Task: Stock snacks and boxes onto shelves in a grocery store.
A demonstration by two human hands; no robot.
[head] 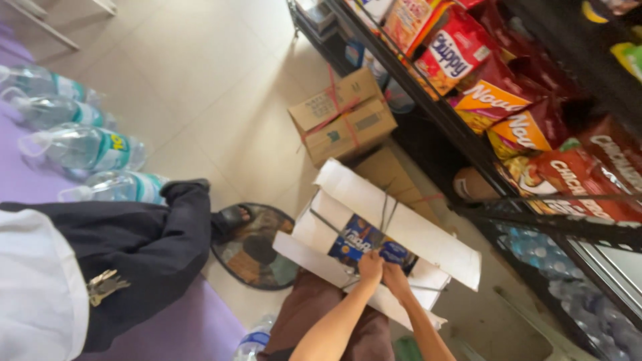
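Note:
A white carton (pixel 401 224) with a blue printed label rests on my lap, its flaps loose and thin grey string running across it. My left hand (pixel 370 267) and my right hand (pixel 396 279) meet at the near edge of the carton, just below the label. Their fingers are curled onto the carton where the strings cross. Whether they pinch the string itself is too small to tell. Both forearms reach up from the bottom of the view.
A brown cardboard box (pixel 342 115) tied with red string stands on the tiled floor beyond. Black shelves (pixel 468 157) full of snack bags fill the right. Large water bottles (pixel 83 148) lie at left. Another person's dark trouser leg (pixel 134 247) and sandalled foot are on a round mat (pixel 251 251).

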